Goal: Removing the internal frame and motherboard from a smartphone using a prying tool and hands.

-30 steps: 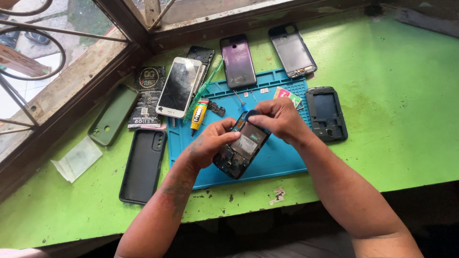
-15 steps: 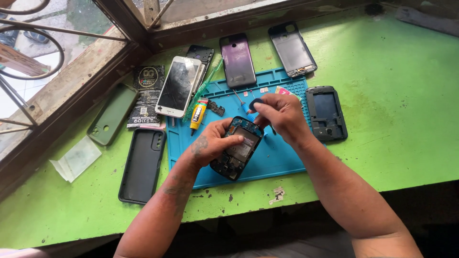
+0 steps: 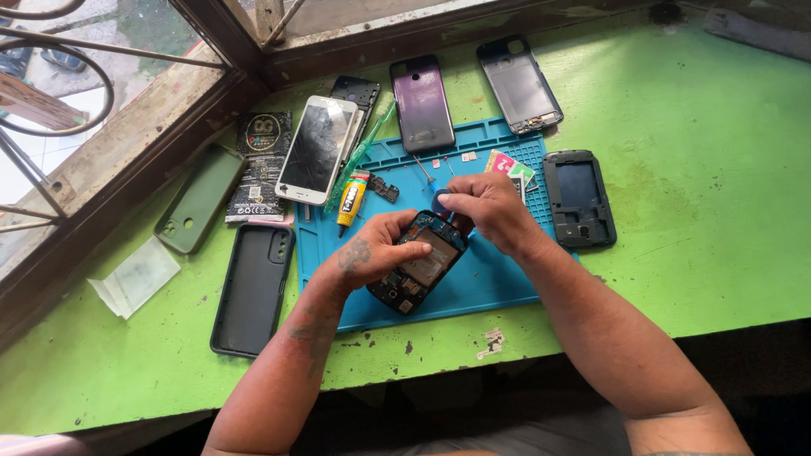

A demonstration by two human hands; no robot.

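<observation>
Resting on the blue work mat [image 3: 498, 279], the opened phone [image 3: 418, 272] lies tilted with its circuit boards and battery bared, and I see my left hand [image 3: 376, 252] clamped over its left edge, thumb across the top. My right hand [image 3: 486, 209] pinches a small blue-handled screwdriver [image 3: 440, 201] closed between its fingertips, right at the phone's upper end; the tip is hidden behind my fingers, so I cannot tell whether it touches.

Just beyond the hands on the mat sit a yellow glue tube [image 3: 351, 196], a small black part [image 3: 383, 187] and a pink-and-green packet [image 3: 510, 165] partly behind my right hand. A black phone frame [image 3: 579, 199] lies just beside the mat's right edge. Farther up the green bench [image 3: 701, 169] are a purple back cover [image 3: 421, 103] and a dark grey back shell [image 3: 519, 84]. To the left lie a white phone with cracked glass [image 3: 318, 149], a black packet [image 3: 259, 165], an olive case [image 3: 198, 199], a black case [image 3: 252, 287] and a clear film [image 3: 135, 275].
</observation>
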